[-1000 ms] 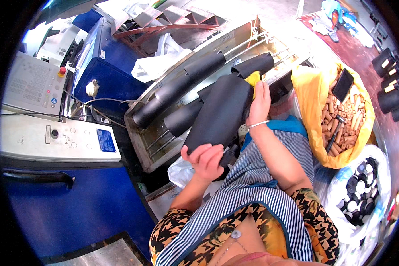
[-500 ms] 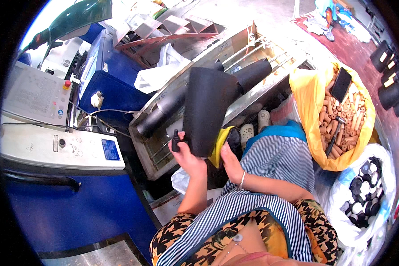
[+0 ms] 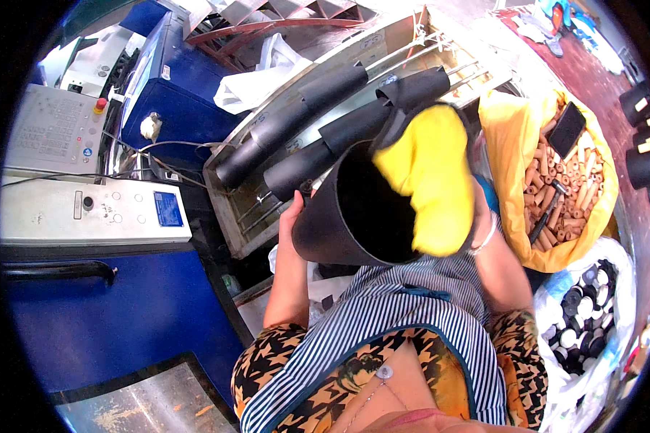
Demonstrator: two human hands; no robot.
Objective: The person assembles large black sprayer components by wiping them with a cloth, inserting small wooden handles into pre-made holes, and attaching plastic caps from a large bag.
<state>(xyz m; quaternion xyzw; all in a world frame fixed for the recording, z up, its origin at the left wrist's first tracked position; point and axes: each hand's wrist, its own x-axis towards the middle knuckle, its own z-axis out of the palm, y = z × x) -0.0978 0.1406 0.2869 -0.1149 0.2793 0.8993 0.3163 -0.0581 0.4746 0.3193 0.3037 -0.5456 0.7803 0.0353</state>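
Observation:
A wide black hollow cone-shaped tube (image 3: 318, 227) is tilted in front of me, its open end facing me. My left hand (image 3: 290, 220) grips its left side, fingers mostly hidden behind it. A small dark thing (image 3: 307, 187) shows beside the fingertips; its kind is unclear. In my right hand (image 3: 484, 213) is a yellow cloth-like pad (image 3: 440, 180) with a black edge, smeared by motion. It hangs over the right part of the tube's rim, hiding most of my right fingers.
Several black tubes (image 3: 296, 126) lie on rods in a metal trough (image 3: 227, 220) ahead. A yellow sack (image 3: 509, 159) of brown cylinders, with a phone (image 3: 567, 130) and hammer (image 3: 547, 209) on top, stands right, beside a white bag (image 3: 549, 317) of black and white caps. Blue machinery (image 3: 137, 303) is left.
The black tube has tipped so its open end faces me. My right hand has brought the yellow pad up and right, over its rim. The small black tool in my left hand is now mostly hidden.

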